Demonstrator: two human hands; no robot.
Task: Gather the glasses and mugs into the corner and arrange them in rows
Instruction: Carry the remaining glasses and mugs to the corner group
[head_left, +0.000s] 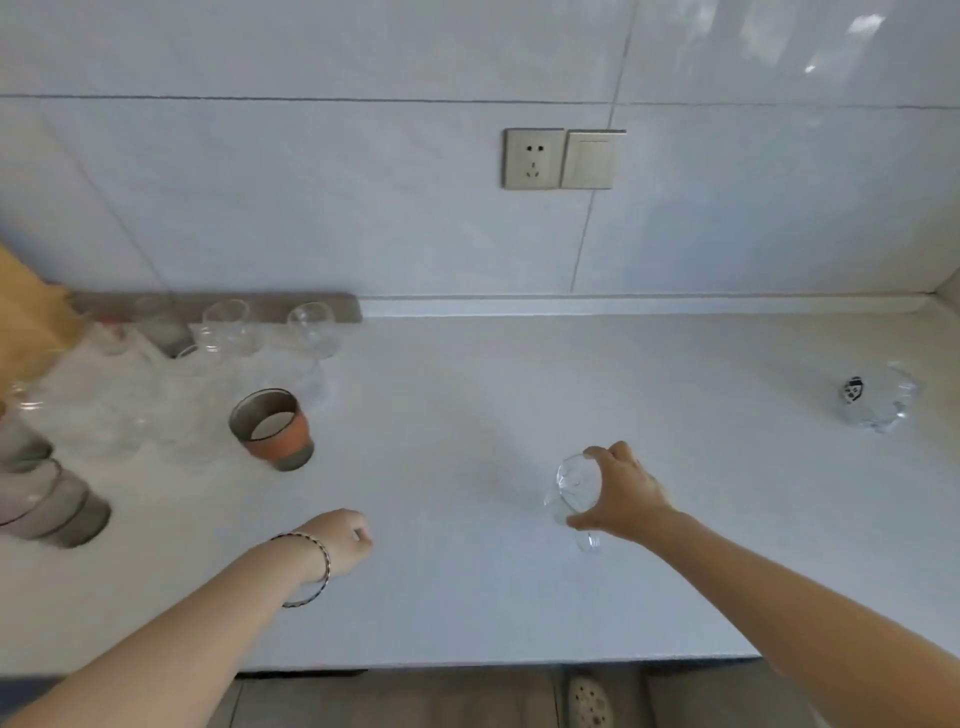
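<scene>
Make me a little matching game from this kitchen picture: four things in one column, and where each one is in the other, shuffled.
Things
1. orange mug
2. clear glass
3. faceted glass
4. wall socket

Places
A. gripped by the right hand
B. alone at the far right of the counter
C. on the tiled wall
D. upright beside the gathered glasses on the left

Pairs: 1-D, 2-A, 3-B, 4-C

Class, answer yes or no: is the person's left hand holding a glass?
No, the left hand holds nothing; the right hand grips the clear glass.
</scene>
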